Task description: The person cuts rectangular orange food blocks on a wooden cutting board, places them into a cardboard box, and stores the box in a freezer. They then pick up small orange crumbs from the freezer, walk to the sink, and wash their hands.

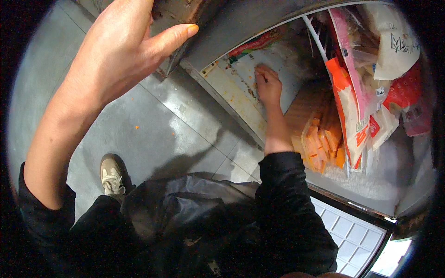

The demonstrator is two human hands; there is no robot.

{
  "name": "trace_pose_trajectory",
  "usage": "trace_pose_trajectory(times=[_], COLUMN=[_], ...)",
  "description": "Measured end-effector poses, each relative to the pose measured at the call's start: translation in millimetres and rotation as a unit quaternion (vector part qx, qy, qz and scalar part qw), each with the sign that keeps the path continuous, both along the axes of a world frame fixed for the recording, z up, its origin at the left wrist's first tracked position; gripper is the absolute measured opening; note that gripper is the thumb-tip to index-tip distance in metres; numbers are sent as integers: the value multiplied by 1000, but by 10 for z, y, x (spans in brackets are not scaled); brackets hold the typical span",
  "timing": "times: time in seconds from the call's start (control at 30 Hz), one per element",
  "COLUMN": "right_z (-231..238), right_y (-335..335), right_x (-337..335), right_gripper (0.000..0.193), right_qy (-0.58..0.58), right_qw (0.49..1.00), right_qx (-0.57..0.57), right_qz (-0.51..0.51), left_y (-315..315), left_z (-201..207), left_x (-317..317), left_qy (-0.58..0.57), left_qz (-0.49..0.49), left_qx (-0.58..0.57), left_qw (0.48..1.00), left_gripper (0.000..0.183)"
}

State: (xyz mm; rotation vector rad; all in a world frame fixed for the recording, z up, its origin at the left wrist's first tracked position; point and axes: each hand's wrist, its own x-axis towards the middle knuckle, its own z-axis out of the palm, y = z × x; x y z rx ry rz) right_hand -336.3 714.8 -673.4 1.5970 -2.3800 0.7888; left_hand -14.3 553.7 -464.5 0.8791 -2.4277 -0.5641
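My right hand point(269, 87) reaches down into a freezer-like compartment point(232, 85) with a pale, stained inner edge. Its fingers are curled together against a light surface scattered with orange and brown crumbs point(252, 76); whatever they may hold is hidden. At the upper left, my left hand point(118, 51) is raised, nearest a worn brown edge point(178, 14). Its thumb stretches out with nothing against it, while the other fingers run out of view at the top. Beside my right forearm lies a clear bag of orange sticks point(320, 146), against a brown box point(310, 104).
A white wire divider point(315, 39) separates off several packages, among them an orange and white bag point(347, 109) and a cream bag point(394, 41). Frost point(352, 178) coats the compartment's near side. A white gridded panel point(350, 231) stands at lower right. Orange bits lie on grey floor tiles point(153, 125).
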Motion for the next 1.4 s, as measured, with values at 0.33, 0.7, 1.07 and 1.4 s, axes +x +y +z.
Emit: trace_pose_trajectory(times=[0.33,0.7,1.07,1.4], right_z=[-258,-237,-128,197], right_y=[425,-41,-333,-173], right_x=[-799,-1020,90,617], right_gripper=[25,31,24,26], right_qy=[81,117,-88,-62], right_qw=[955,964,991,985], right_qx=[-25,127,-23,28], right_qz=[-283,-200,103,161], left_y=[-360,-333,-290,-285], left_z=[-343,-420,-337,-329], left_x=[93,47,47,142], left_qy=[43,99,67,63], left_qz=[-62,-74,-54,-79], left_qx=[-17,-40,0,18], left_qw=[997,992,996,995], left_gripper=[41,46,52,66])
